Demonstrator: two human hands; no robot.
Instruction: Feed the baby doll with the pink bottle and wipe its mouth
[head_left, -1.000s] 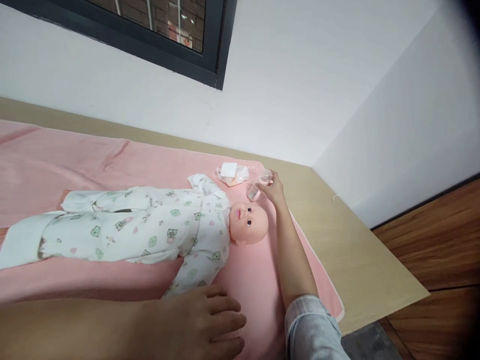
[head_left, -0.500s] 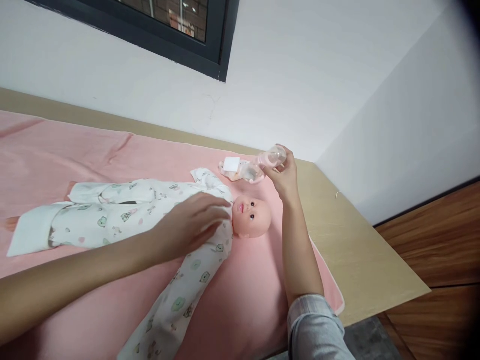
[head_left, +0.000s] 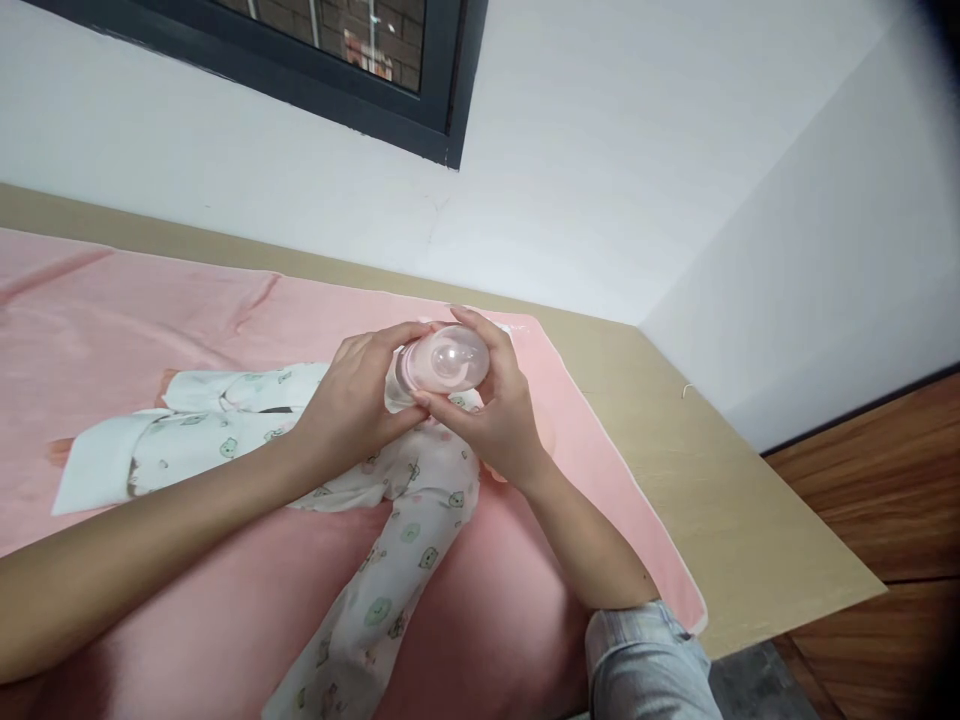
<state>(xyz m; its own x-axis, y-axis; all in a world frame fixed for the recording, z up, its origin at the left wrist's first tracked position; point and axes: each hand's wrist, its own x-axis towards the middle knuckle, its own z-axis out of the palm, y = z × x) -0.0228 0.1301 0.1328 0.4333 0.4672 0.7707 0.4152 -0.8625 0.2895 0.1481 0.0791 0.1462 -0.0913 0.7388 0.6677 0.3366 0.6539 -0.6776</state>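
Note:
A clear baby bottle [head_left: 442,362] with a pink collar and a rounded transparent cap is held between both hands, above the doll's chest. My left hand [head_left: 360,390] wraps round the bottle's body end. Around the domed cap end my right hand [head_left: 499,395] is closed, thumb in front and fingers behind. Beneath them a baby doll [head_left: 420,480] lies on its back in white pyjamas printed with small green and pink animals. The doll's head is mostly hidden behind my right hand and wrist.
A pink blanket [head_left: 202,600] covers most of the wooden table [head_left: 720,510]. A white wall [head_left: 570,180] with a dark-framed window [head_left: 420,115] rises behind it. Wood-grain panels [head_left: 885,480] stand at the right.
My right hand has brought the bottle left and nearer, from beside the doll's head to over its chest. My left hand has lifted from the doll's shoulder and taken hold of the bottle.

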